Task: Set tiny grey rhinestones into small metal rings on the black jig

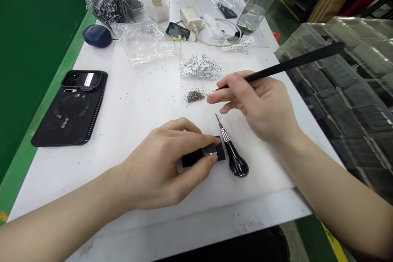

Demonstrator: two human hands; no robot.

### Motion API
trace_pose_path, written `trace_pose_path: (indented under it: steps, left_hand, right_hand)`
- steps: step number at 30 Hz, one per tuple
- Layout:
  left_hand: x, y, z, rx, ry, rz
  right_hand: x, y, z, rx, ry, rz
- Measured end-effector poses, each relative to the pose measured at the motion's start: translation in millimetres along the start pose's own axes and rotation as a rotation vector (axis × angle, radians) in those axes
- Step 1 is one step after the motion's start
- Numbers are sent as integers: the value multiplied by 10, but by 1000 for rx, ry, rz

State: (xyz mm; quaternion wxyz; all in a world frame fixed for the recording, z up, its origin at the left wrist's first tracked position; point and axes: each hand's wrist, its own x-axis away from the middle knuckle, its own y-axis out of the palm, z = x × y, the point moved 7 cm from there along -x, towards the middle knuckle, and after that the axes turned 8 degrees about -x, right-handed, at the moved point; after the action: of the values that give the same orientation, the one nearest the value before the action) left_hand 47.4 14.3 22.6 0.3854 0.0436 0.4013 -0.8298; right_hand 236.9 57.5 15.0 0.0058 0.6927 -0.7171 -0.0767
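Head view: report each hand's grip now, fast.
Left hand: closed, pinching a small black rectangular piece between thumb and fingers.
Right hand: closed, holding long black tweezers.

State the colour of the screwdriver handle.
The handle is glossy black; it shows best in the head view.

The head-worn camera looked forward and down across the white tabletop [135, 106], from its near edge toward its far edge. It sat close above my left hand [159, 163] and right hand [258, 106], keeping both in frame.
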Motion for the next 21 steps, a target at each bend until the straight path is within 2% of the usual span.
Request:
trace_pose_path:
  steps: [2, 7, 10, 16, 21]
  left_hand:
    - [12, 16, 5, 17, 26, 13]
    - [2, 10, 21, 67, 15, 5]
    - [-24, -9, 32, 85, -26, -47]
    - [-63, -35, 39, 94, -69, -126]
    - [-72, -20, 25, 92, -83, -145]
  right_hand:
    - [12, 5, 55, 104, -85, 16]
    - [39, 14, 68, 239, -230, -60]
    - [55, 14, 35, 314, -294, -47]
    - [22, -25, 57, 358, -211, 65]
    - [-2, -25, 65, 361, -182, 63]
